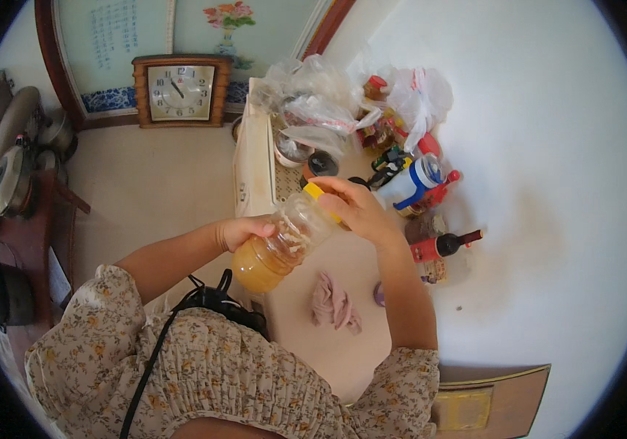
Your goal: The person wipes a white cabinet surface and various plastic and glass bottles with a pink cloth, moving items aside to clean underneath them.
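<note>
A clear plastic jar (264, 260) with a yellow lid (314, 191) is held tilted in front of my chest, its top towards the upper right. Amber-yellow contents fill its lower part, and pale bits cling to the inside above them. My left hand (247, 231) grips the jar's body from the left, thumb on the near side. On the lid rests my right hand (349, 207), its thumb and fingers around the rim. Whether the lid is tight or loose I cannot tell. Below the jar, a crumpled pink cloth (335, 304) lies on the pale surface.
Plastic bags (319, 104) are heaped at the back beside a wooden-framed clock (180, 93). Along the right wall stand a blue-and-white container (415, 181), a dark wine bottle (450, 244) and several jars. Lidded pots (11, 181) are at the far left.
</note>
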A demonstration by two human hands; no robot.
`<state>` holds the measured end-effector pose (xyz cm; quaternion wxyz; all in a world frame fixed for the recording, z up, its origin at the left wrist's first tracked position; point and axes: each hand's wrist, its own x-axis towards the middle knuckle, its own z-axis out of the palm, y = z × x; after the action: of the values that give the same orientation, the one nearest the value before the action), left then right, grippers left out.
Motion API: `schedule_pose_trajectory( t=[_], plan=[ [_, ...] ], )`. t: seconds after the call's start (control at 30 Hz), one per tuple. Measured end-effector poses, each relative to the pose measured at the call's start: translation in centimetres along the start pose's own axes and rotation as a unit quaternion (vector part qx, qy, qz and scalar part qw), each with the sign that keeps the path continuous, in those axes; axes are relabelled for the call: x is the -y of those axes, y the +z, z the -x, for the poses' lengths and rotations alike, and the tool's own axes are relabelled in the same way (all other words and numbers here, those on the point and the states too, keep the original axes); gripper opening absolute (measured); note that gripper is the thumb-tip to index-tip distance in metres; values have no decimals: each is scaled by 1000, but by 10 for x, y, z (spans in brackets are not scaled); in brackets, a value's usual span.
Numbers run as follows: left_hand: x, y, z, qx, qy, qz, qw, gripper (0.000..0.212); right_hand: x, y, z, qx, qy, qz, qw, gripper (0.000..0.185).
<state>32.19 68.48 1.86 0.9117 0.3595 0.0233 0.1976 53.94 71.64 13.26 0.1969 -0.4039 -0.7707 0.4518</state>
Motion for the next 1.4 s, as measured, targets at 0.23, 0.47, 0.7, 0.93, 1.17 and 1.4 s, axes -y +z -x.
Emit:
schedule_pose_trajectory(
  t=[0.23, 0.47, 0.7, 0.93, 1.17, 1.4],
  plan=[
    [-12, -14, 70, -30, 38, -98, 994, 81, 32, 44, -31, 102, -72, -17, 992, 54],
    [-20, -32, 155, -41, 71, -122, 989, 84, 84, 106, -76, 194, -79, 8, 978, 64],
    [-26, -11, 213, -251, 144, -454, 843, 81, 132, 170, -101, 135, 18, 324, 936, 57],
    [-13, -30, 256, -173, 176, -298, 922, 86, 153, 205, -113, 212, -155, 283, 922, 62],
    [-7, -12, 263, -103, 211, -211, 949, 91, 160, 190, -114, 252, -113, -68, 959, 73],
    [0, -10, 252, -142, 224, -241, 934, 90, 160, 180, -103, 241, -94, -21, 966, 74]
  ],
)
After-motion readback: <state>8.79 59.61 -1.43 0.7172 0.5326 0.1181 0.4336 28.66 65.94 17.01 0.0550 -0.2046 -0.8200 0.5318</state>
